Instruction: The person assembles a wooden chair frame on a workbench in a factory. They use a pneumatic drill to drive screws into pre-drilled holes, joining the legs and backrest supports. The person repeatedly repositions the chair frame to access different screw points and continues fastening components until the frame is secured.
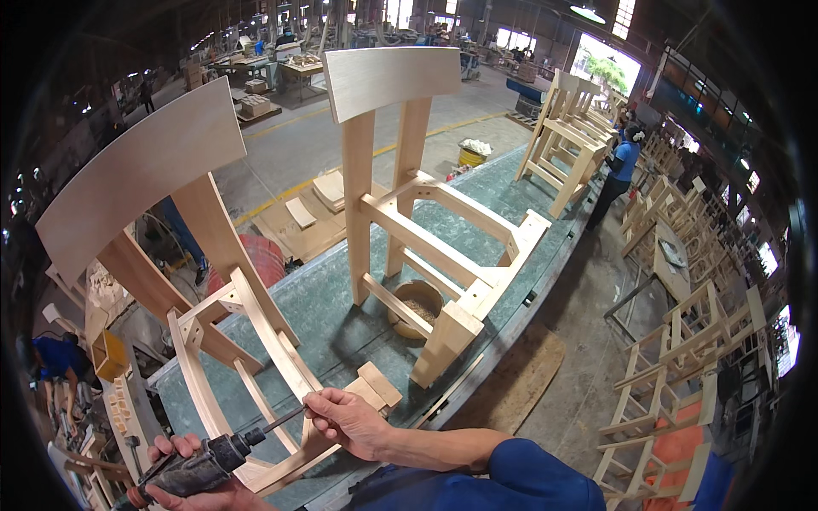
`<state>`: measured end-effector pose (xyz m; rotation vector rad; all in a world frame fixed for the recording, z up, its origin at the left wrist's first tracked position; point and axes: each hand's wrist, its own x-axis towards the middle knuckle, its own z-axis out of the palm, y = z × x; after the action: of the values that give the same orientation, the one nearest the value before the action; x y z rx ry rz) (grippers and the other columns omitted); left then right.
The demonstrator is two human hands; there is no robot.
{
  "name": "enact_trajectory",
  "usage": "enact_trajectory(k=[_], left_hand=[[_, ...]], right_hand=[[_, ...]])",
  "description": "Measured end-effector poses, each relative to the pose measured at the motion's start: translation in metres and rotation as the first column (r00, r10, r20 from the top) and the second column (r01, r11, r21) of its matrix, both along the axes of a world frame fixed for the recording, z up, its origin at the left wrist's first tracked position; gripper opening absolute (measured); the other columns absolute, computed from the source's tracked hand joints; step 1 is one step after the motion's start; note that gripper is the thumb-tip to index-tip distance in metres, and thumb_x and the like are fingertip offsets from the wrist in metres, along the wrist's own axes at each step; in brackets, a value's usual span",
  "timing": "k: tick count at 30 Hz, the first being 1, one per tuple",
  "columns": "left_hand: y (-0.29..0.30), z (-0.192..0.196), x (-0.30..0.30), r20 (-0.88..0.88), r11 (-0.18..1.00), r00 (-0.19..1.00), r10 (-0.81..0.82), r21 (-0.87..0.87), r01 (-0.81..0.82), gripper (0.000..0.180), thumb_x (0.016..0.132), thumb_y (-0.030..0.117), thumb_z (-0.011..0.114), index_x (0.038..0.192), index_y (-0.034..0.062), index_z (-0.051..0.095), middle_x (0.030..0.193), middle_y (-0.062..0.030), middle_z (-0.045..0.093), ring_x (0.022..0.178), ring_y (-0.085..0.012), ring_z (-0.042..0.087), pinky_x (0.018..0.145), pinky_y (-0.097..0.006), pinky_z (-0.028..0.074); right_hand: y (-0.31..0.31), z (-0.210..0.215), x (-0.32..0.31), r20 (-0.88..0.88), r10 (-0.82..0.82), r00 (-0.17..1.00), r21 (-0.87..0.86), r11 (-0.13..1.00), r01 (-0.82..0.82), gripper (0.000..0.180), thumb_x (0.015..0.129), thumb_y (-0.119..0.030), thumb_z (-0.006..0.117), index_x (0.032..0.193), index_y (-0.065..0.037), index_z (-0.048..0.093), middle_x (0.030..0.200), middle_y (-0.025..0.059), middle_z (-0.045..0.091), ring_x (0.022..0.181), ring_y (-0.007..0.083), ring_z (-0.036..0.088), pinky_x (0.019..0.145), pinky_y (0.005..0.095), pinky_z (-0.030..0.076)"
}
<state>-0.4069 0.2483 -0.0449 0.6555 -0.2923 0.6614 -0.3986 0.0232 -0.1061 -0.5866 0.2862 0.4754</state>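
My left hand (204,496) is wrapped round a dark power drill (203,467), whose long thin bit (281,420) points up to the right. At the bit's tip, the thumb and fingers of my right hand (348,421) are pinched together; any small piece between them is hidden. Both hands are over an unpainted wooden chair frame (271,332) with a wide curved backrest (149,175). A second such chair frame (426,234) stands upright to its right, with its own pale backrest panel (392,81).
The frames stand on a long green-topped workbench (319,319). A round tub of small pieces (417,307) sits under the second chair. More chair frames (567,136) line the bench's far end, near a person in blue (624,162). Stacked frames (682,375) fill the right side.
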Motion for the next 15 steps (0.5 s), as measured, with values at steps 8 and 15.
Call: enact_trajectory(k=[8, 15], left_hand=[[0.028, 0.01, 0.02, -0.086, 0.998, 0.996, -0.001, 0.064, 0.007, 0.052, 0.096, 0.047, 0.054, 0.106, -0.0028, 0.048, 0.098, -0.0106, 0.048, 0.084, -0.0228, 0.048, 0.079, -0.037, 0.044], [0.05, 0.038, 0.078, -0.345, 0.986, 0.927, -0.147, 0.021, 0.164, 0.043, 0.094, 0.052, 0.054, 0.092, 0.0092, 0.048, 0.088, -0.0048, 0.047, 0.07, -0.017, 0.045, 0.065, -0.03, 0.042]], right_hand=[[-0.027, 0.0, -0.028, 0.086, 0.487, 0.869, -0.098, 0.872, -0.479, 0.027, 0.1, -0.025, 0.06, 0.112, 0.0, 0.06, 0.077, -0.0008, 0.052, 0.059, 0.0048, 0.044, 0.049, 0.0194, 0.035], [-0.05, -0.055, -0.063, -0.145, 0.523, 0.84, -0.175, 0.822, -0.542, 0.038, 0.096, -0.021, 0.066, 0.129, -0.002, 0.057, 0.089, 0.001, 0.062, 0.067, 0.005, 0.051, 0.056, 0.0201, 0.042]])
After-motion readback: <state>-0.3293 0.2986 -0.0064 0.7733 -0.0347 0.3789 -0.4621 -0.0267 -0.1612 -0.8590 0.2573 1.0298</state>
